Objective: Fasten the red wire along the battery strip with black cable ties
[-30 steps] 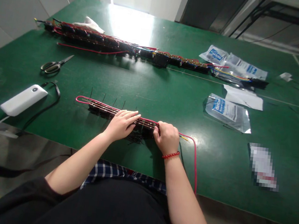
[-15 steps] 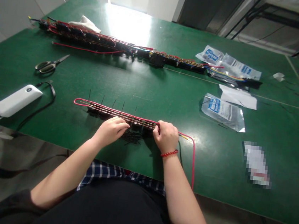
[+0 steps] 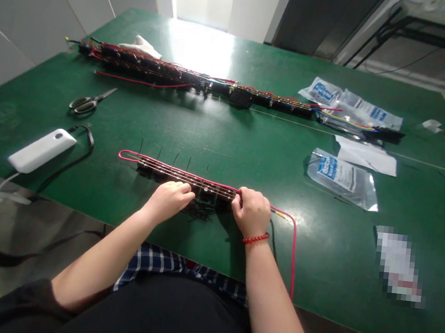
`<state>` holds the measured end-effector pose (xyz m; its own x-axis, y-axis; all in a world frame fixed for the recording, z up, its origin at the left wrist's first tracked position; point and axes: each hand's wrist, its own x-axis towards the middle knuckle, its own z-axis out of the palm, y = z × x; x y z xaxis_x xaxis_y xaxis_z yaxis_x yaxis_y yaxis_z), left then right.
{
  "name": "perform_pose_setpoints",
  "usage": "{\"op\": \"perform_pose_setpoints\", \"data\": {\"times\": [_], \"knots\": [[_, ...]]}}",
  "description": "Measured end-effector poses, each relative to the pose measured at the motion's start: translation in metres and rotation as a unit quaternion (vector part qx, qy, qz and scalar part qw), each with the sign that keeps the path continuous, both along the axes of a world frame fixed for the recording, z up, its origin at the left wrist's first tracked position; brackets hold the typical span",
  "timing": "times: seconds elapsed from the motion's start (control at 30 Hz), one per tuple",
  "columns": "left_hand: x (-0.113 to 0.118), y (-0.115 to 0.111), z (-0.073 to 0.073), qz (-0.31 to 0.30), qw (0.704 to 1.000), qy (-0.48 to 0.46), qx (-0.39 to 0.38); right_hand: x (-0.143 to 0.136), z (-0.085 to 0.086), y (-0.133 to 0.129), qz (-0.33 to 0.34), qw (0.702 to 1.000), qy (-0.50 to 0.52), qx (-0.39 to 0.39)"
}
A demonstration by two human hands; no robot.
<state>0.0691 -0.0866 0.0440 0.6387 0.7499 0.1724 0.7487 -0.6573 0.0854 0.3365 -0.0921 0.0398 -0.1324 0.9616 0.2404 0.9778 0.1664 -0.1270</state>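
Observation:
A long dark assembly with thin rods and wires along its top (image 3: 182, 175) lies on the green table. A red cable (image 3: 294, 259) runs along its back edge, loops at the left end and trails off to the right. Several thin black cable ties (image 3: 175, 159) stick up behind it. My right hand (image 3: 253, 212) is wrapped round the assembly's right end and the cable there. At its front edge, my left hand (image 3: 171, 199) has its fingers pressed together; what they hold is hidden. A pile of loose black cable ties (image 3: 200, 212) lies beside that hand.
Scissors (image 3: 89, 104) and a white power bank (image 3: 43, 150) with a cord lie at the left. Across the back stretches a longer wired assembly (image 3: 168, 73) near a white cloth (image 3: 142, 46). Plastic bags (image 3: 342, 179) and a white paper (image 3: 367, 155) lie at the right.
The whole view has shifted slightly, so things appear a little lower and further right. Both hands keep nearly the same places on the assembly, the left fingers changing slightly.

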Motion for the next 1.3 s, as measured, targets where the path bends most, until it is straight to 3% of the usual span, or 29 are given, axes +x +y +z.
{"op": "perform_pose_setpoints", "data": {"times": [0.17,0.4,0.6,0.7,0.83,0.97,1.13,1.3], "knots": [[0.001,0.002,0.003,-0.010,1.000,-0.011,-0.027,0.001,0.000,0.000,0.004,1.000,0.001,0.011],[0.003,-0.002,0.005,0.029,0.994,-0.063,-0.085,0.001,0.001,-0.003,0.015,0.999,0.026,0.023],[0.015,-0.001,0.010,0.027,0.977,-0.158,-0.137,-0.004,0.003,-0.010,0.051,0.990,0.100,0.091],[0.022,0.000,0.013,0.021,0.971,-0.185,-0.151,-0.011,0.010,-0.015,0.089,0.978,0.173,0.081],[0.029,-0.003,0.017,0.007,0.963,-0.215,-0.165,-0.023,0.021,-0.022,0.135,0.932,0.336,-0.030],[0.032,-0.005,0.018,0.006,0.955,-0.239,-0.175,-0.034,0.028,-0.022,0.145,0.885,0.423,-0.128],[0.035,-0.005,0.017,0.018,0.939,-0.283,-0.195,-0.038,0.021,-0.016,0.147,0.803,0.525,-0.238],[0.040,-0.007,0.017,0.055,0.909,-0.347,-0.222,-0.037,0.011,-0.014,0.100,0.737,0.599,-0.296]]}}
